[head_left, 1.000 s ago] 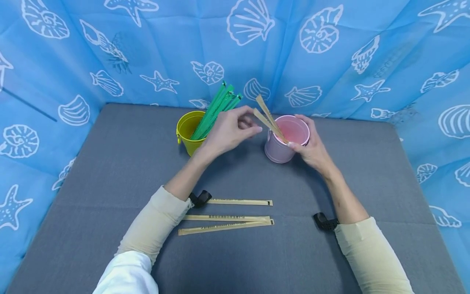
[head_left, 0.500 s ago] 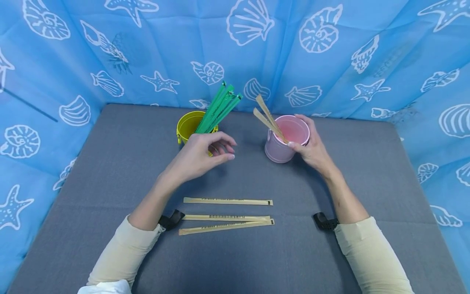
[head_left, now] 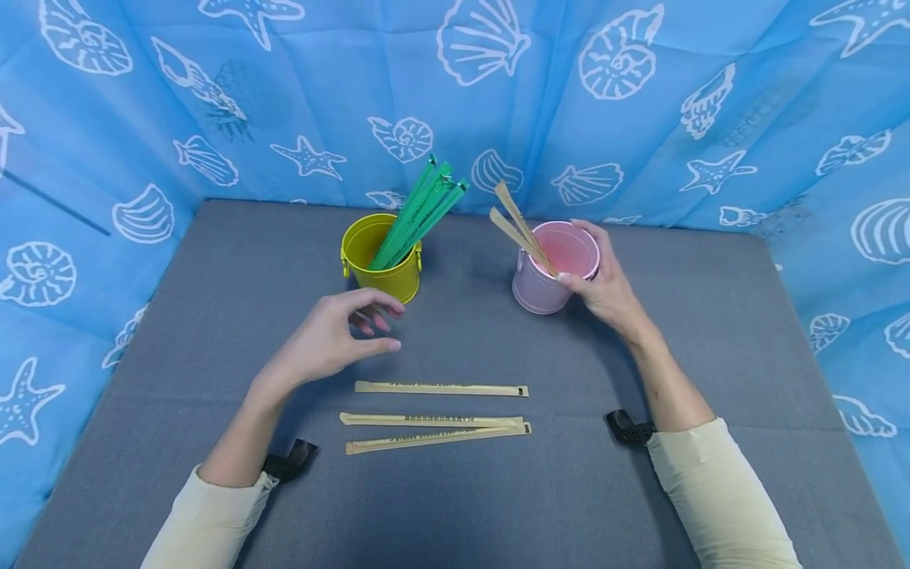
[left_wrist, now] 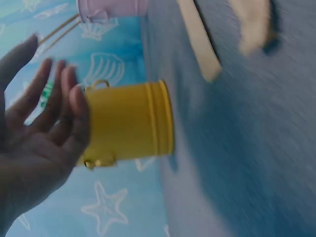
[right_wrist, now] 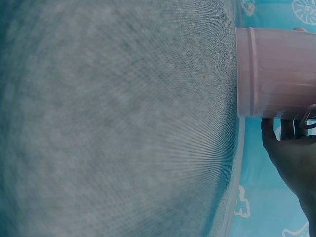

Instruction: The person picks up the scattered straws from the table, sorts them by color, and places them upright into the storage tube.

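Observation:
My left hand (head_left: 330, 332) hovers over the table in front of the yellow bucket (head_left: 391, 282), its fingers loosely bent and nothing between them. Several green wrapped straws (head_left: 418, 217) lean to the right inside that bucket. My right hand (head_left: 606, 288) grips the right side of the pink bucket (head_left: 535, 286), thumb at the rim; in the right wrist view its fingers (right_wrist: 268, 131) lie against the bucket's wall. Two tan paper-wrapped straws (head_left: 517, 225) stand tilted left in the pink bucket. Below my left hand lie three more tan straws, one farther back (head_left: 441, 389) and two nearer (head_left: 426, 420).
A grey cloth covers the table (head_left: 569, 490). Behind it and at both sides hangs a blue curtain (head_left: 341, 79) with white shell and starfish prints. The two near straws meet at their right ends. Black wrist cameras (head_left: 629, 428) sit on both wrists.
My left hand has drawn back from beside the straws in the pink bucket, down and to the left past the yellow bucket. My right hand and both buckets have stayed in place.

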